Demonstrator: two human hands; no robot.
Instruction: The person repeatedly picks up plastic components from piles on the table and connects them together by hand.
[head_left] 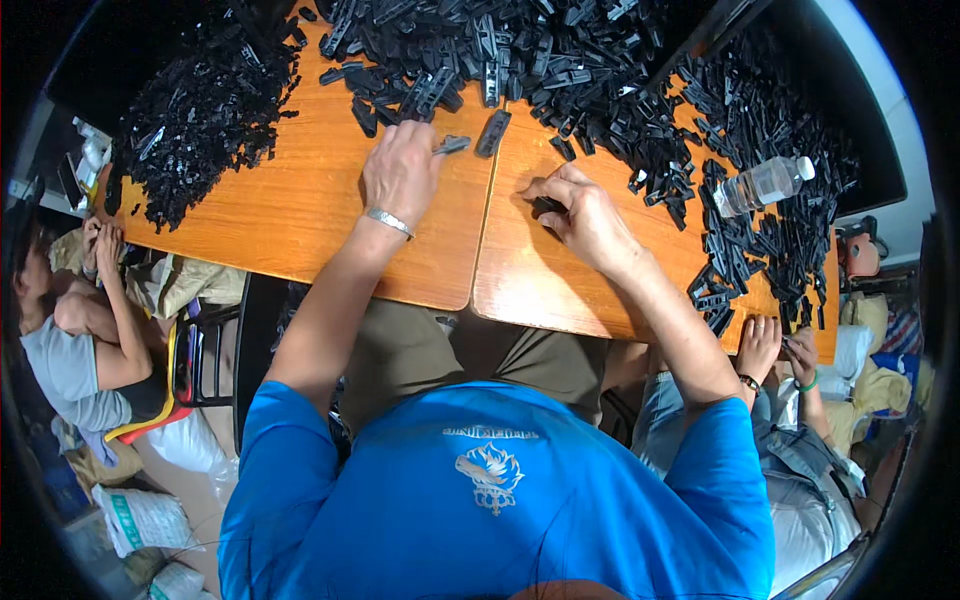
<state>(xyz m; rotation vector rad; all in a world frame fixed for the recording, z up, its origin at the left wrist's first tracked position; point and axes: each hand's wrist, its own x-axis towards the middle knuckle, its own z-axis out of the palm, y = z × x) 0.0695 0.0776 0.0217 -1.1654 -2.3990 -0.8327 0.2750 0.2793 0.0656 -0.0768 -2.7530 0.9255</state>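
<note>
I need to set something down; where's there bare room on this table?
Bare wooden tabletop shows between the left heap of small black parts and your left hand, between both hands, and between your right hand and the black pieces on the right. Crowded: the far black heap and the right end, around the clear plastic bottle.

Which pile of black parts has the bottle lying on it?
The right-hand pile: the clear plastic bottle lies on its side there. The left pile and far middle pile have no bottle on them.

Glossy wooden table (290,205), smooth plastic parts (490,50)
</note>
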